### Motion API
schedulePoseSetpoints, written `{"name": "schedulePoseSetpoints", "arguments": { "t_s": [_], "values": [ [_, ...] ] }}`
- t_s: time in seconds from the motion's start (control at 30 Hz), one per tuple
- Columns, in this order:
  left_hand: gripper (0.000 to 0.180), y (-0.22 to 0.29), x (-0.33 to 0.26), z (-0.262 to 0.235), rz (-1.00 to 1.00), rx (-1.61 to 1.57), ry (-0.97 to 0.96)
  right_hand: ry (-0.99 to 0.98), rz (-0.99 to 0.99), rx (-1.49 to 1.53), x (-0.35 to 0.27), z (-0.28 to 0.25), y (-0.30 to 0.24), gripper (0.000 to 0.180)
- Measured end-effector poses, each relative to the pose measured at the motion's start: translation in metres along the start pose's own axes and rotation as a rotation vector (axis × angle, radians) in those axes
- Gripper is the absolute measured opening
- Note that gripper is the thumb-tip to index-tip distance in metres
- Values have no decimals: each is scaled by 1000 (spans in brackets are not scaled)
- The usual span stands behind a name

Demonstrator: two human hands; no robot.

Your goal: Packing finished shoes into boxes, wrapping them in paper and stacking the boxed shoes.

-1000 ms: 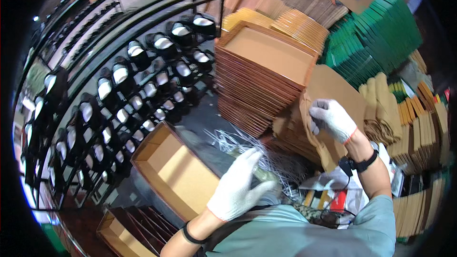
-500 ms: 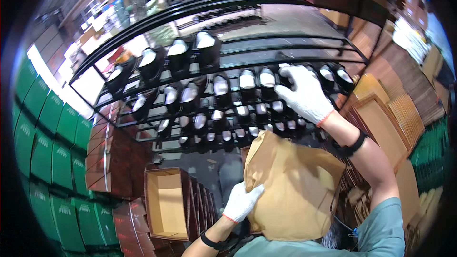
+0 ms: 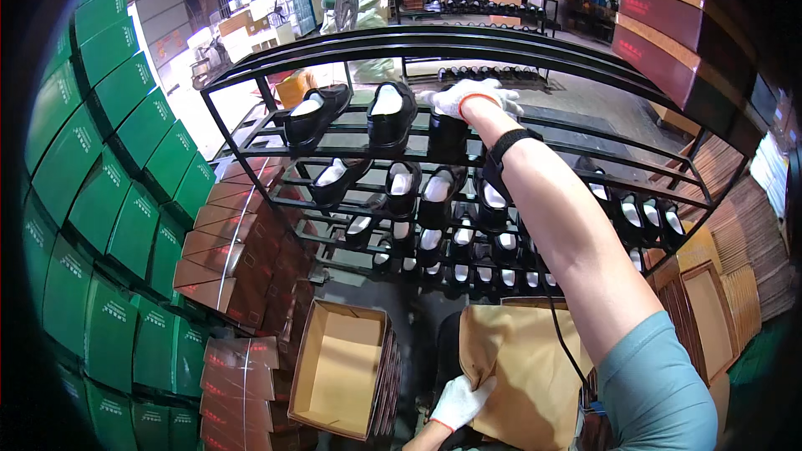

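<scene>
Reaching up with right hand [image 3: 469, 98], fingers curled over a black shoe [image 3: 447, 129] on the rack [image 3: 251, 129]; left hand [image 3: 459, 401] pinching the tan bag [image 3: 518, 367]. Next, probably: lift clear.

The black metal tiered rack [image 3: 468, 42] is crowded with black shoes with white lining [image 3: 391, 113], leaving only narrow gaps between pairs and under each bar. To the left, stacked green cardboard boxes [image 3: 109, 200] and brown-red boxes [image 3: 234, 234] wall off that side. Below, an open brown cardboard box [image 3: 341, 367] offers free room from above.
</scene>
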State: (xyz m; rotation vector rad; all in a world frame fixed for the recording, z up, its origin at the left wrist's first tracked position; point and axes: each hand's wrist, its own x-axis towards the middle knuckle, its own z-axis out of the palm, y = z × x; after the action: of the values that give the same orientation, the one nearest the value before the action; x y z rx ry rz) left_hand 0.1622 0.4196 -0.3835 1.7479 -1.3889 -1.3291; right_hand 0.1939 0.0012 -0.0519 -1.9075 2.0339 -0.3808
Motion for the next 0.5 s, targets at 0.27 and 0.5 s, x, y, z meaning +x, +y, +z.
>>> {"name": "schedulePoseSetpoints", "arguments": {
  "t_s": [0.27, 0.5],
  "values": [
    [41, -18, 9, -13, 119, -71, 8, 201, -80, -400, 39, 5, 14, 55],
    [42, -21, 12, -12, 175, -95, 13, 176, -350, -322, 94, 15, 14, 55]
  ]
}}
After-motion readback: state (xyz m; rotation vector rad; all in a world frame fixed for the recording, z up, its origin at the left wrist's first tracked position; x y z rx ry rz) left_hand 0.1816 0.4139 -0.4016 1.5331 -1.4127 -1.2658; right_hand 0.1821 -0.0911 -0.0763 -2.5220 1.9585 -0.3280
